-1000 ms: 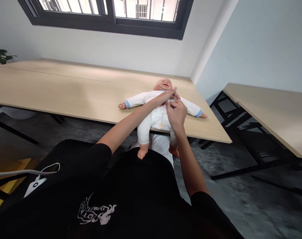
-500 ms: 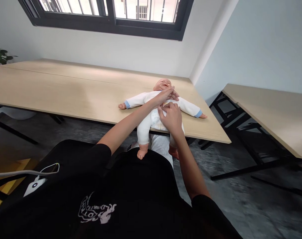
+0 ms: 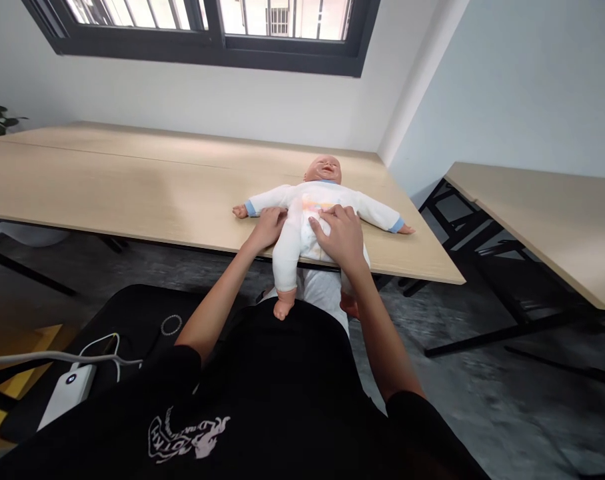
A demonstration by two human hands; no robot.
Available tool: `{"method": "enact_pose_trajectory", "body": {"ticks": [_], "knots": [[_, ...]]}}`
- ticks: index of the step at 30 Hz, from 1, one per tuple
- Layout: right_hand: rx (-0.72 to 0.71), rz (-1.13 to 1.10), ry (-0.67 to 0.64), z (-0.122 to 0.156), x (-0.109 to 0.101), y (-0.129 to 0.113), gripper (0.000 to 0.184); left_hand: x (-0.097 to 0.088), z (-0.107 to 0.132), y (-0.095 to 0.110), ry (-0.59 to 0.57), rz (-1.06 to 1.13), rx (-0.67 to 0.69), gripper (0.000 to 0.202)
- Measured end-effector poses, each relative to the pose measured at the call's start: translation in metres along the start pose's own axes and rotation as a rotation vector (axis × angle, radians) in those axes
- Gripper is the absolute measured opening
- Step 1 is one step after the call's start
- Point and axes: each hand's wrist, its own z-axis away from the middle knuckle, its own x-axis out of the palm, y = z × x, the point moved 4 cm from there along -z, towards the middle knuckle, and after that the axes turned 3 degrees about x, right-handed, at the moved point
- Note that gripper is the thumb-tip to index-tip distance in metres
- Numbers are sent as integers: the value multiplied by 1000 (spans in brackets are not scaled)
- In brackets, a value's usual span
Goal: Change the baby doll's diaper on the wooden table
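A baby doll (image 3: 285,257) in a white outfit with blue cuffs lies on its back, arms spread, legs hanging over the table's front edge. Its middle is covered by a white diaper (image 3: 313,243) with a coloured band at the waist. My right hand (image 3: 343,235) rests on the diaper's front, thumb and fingers apart. Beside the doll's hip, on the left of the view, is my left hand (image 3: 269,227), its fingertips hidden against the doll's side.
The doll lies on a long wooden table (image 3: 132,180) below a window. A second table (image 3: 542,213) stands to the right. On a black chair (image 3: 147,307) at the lower left are a white power bank (image 3: 67,393) with a cable and a bracelet (image 3: 171,325).
My left hand has moved from across the doll's chest to its hip at the left, uncovering the coloured band. My right hand stays on the diaper. The view has shifted slightly.
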Motion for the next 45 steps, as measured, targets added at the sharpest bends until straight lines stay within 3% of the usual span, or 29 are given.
{"method": "enact_pose_trajectory", "body": {"ticks": [3,8,11,16,21,24,28,32,34,37,41,45], "knots": [[3,4,-10,0,0,0,43,7,3,0,-79,-109,48,18],[20,1,-5,0,0,-1,42,5,0,-3,-31,-120,11,14],[14,-6,-4,0,0,-2,42,2,-2,-6,30,-22,-15,11],[19,-15,-22,1,2,-9,45,-3,3,-8,191,324,-146,15],[131,22,37,3,3,-31,73,-14,9,-5,415,491,-257,24],[155,45,68,-3,5,-49,82,-14,8,-2,446,635,-283,23],[81,40,8,-16,12,-66,64,-19,8,-5,537,849,-323,22],[91,6,-47,-19,18,-65,49,-36,13,-11,670,901,-359,23],[109,-3,-49,-18,20,-63,49,-43,14,-8,666,871,-345,23],[110,-2,-62,-16,24,-65,49,-46,10,10,599,764,-222,19],[92,-21,-75,-18,25,-67,47,-35,0,42,425,513,-38,15],[154,-118,-91,-25,19,-58,39,-28,-4,54,332,419,-7,16]]}}
